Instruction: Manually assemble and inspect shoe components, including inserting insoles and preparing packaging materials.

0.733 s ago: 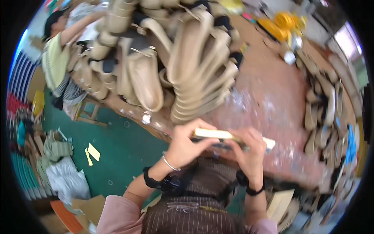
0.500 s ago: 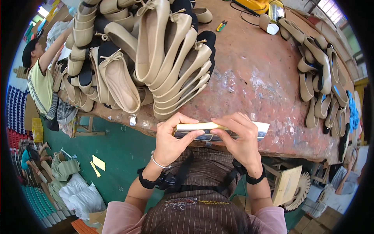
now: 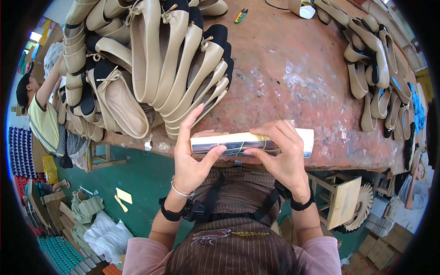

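A thick stack of paper sheets (image 3: 215, 146) with a pale yellow edge, a dark printed face and a thin light-green band across it is held level at the table's front edge. My left hand (image 3: 189, 167) supports its left end, thumb on the near face and index finger lifted, other fingers partly hidden behind. On the right part, my right hand (image 3: 288, 158) is closed, thumb in front and fingers over the top. A white sheet end (image 3: 306, 143) sticks out past my right hand. Just beyond my left hand stands a pile of beige ballet flats (image 3: 146, 59) with black toes and bows.
More beige shoes (image 3: 376, 59) lie along the table's right side. Green-handled thread snips (image 3: 241, 16) rest on the worn reddish table (image 3: 275, 82). A person (image 3: 43, 105) works at far left. Yellow paper pieces (image 3: 123, 196) and white sacks (image 3: 105, 236) lie on the green floor. A wooden stool (image 3: 341, 204) stands at right.
My left index finger has lifted off the stack and points up. The stack has turned to show more of its banded face. The view has shifted, so the shoes sit farther left.
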`<action>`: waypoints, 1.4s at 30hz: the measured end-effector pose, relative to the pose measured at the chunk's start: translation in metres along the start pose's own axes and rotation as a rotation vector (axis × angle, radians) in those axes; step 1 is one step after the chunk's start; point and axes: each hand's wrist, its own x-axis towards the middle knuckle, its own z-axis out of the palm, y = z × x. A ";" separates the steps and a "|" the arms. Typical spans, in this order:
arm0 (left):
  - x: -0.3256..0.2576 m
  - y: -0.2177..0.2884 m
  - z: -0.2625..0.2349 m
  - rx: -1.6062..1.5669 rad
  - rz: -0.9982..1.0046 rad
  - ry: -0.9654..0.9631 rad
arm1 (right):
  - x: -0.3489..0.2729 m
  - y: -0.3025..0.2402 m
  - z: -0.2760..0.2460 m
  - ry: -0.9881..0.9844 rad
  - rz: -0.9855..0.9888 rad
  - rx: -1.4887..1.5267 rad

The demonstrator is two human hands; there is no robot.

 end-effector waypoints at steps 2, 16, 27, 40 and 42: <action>0.005 -0.005 -0.003 0.040 0.071 0.002 | 0.002 0.002 -0.001 -0.028 0.032 0.019; 0.003 -0.022 -0.026 -0.453 -0.218 -0.384 | -0.006 -0.004 -0.006 -0.087 0.192 0.052; 0.008 -0.023 -0.029 -0.561 -0.119 -0.584 | -0.010 0.017 -0.011 -0.311 0.409 0.558; 0.009 0.007 -0.037 -0.031 -0.053 -0.542 | -0.002 0.012 -0.012 -0.209 0.293 0.260; 0.008 0.017 -0.029 0.070 -0.258 -0.305 | 0.014 -0.004 -0.007 -0.197 0.157 0.097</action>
